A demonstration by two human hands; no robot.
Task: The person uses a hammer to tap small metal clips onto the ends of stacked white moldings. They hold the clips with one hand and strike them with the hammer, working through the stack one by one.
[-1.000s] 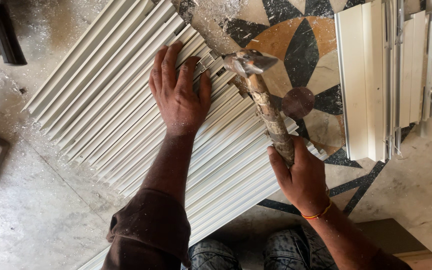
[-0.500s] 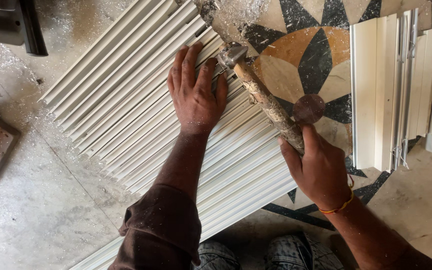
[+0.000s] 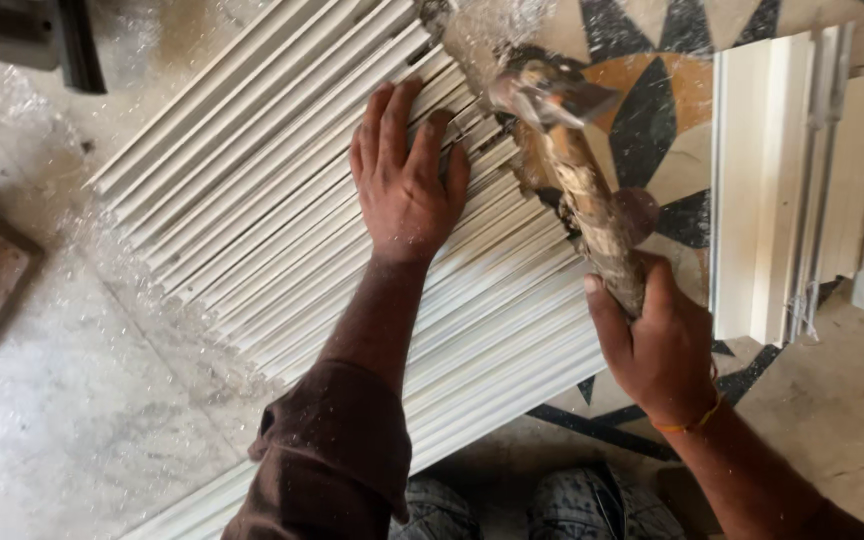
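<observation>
The hammer (image 3: 572,170) is in my right hand (image 3: 662,345), fingers closed tight around the low end of its rough wooden handle, so the metal head hangs over the upper ends of the white strips (image 3: 282,215). My left hand (image 3: 407,180) lies open and flat on these strips, holding nothing, pressing them together on the patterned stone floor (image 3: 667,120).

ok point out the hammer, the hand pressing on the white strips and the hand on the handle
hammer (image 3: 548,98): head view, on its metal head
left hand (image 3: 404,190): head view, on its back, flat on the white strips (image 3: 252,200)
right hand (image 3: 660,345): head view, on its back, wrapped round the wooden handle
</observation>
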